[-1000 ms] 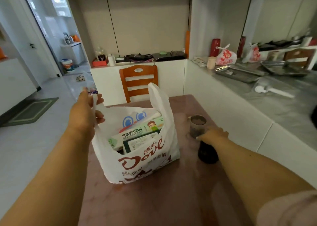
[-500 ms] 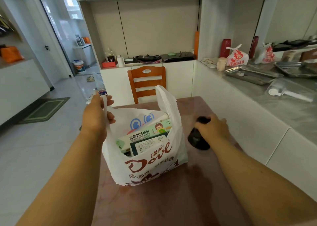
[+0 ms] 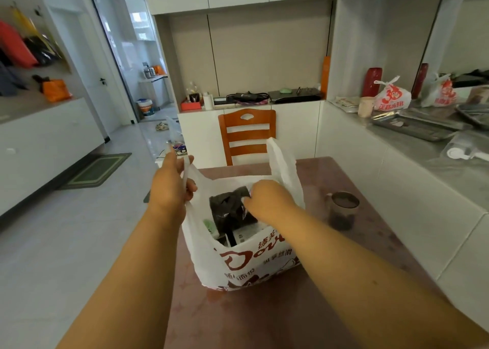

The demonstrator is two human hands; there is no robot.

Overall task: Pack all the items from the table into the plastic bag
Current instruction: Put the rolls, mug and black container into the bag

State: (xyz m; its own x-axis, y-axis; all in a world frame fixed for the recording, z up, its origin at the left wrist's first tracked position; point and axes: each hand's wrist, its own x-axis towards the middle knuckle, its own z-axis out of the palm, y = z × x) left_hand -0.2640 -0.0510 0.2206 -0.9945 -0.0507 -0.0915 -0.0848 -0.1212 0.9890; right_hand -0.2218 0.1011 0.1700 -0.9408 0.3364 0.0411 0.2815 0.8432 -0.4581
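Note:
A white plastic bag (image 3: 246, 266) with red lettering stands open on the reddish table (image 3: 264, 317). My left hand (image 3: 169, 187) grips the bag's left handle and holds it up. My right hand (image 3: 267, 203) is inside the bag's mouth, closed on a black packet (image 3: 227, 211) that lies on top of the boxes packed there. A green-and-white box edge (image 3: 210, 225) shows under the packet. A dark glass cup (image 3: 342, 211) stands on the table to the right of the bag.
An orange wooden chair (image 3: 247, 134) stands at the table's far end. A grey counter (image 3: 449, 160) with metal trays and tied bags runs along the right. Tiled floor with a green mat (image 3: 98, 170) lies to the left.
My right hand lifted the black packet from the table beside the cup and carried it left into the bag's mouth. My left hand kept hold of the handle.

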